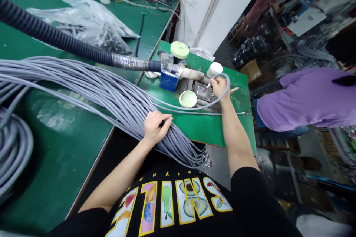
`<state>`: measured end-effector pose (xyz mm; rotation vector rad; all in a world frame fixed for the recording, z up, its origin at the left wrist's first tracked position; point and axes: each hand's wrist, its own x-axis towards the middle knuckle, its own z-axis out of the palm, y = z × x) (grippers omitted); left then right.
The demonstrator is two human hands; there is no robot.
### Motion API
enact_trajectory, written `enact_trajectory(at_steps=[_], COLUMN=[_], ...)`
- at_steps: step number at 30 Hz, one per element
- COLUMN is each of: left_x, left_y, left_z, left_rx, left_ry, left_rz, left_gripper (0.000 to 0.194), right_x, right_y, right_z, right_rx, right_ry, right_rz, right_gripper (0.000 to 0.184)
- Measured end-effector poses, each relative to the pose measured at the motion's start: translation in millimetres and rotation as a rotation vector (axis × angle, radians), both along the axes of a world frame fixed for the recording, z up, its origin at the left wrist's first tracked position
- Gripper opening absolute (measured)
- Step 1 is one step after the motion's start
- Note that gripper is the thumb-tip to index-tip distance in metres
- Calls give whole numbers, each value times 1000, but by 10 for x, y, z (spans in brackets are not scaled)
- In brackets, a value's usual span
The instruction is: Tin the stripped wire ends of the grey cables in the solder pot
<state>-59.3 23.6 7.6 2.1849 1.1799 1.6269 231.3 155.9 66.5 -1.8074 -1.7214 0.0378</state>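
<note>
A single gray cable (228, 83) is pinched near its end between the thumb and fingers of the right hand (220, 87), and its thin bared wires are pointed down at a square metal pan (204, 92) on the small green table (194, 129). From that hand the cable is bent round in a wide loop and led back leftward to the large bundle of gray cables (111, 96), which is spread across the bench and over its near edge. The left hand (156, 127) is laid on this bundle with its fingers curled; since its underside is hidden, it cannot be told whether any strand is gripped. A second cable (183, 112) is stretched along the table and crossed by the right forearm. Just left of the pan a shallow pale green dish (188, 99) is set, and behind the right hand a white jar (215, 69) is placed. The end of a black corrugated hose (83, 48) is supported at a blue block (168, 80), near a container with a pale green lid (180, 49). Farther right, a person in a purple top (303, 98) is seen.
</note>
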Motion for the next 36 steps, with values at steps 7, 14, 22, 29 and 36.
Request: enact_trajectory(at_steps=[7,14,22,29,36], left_x=[2,7,6,349,534], left_y=[3,-2,-8,-382,-568], left_z=[-12,-8,59,174,230], left_rx=[9,-8,-115,-488,-864], left_ry=[-3,1,-147,-411,-645], left_rz=[8,17,-52,-557,-731], left_gripper=[5,7,12,20,31], right_x=[-44,-56,-438,-539,-543], right_y=[59,-183,-1565,-2183,-2411], right_z=[-43,100,378,-144,-396], right_rx=[-49,77,287,504,456], right_ry=[-22,40,131,90,22], right_rz=[-42,63,424,627,680], right_gripper=[24,28,23,39,39])
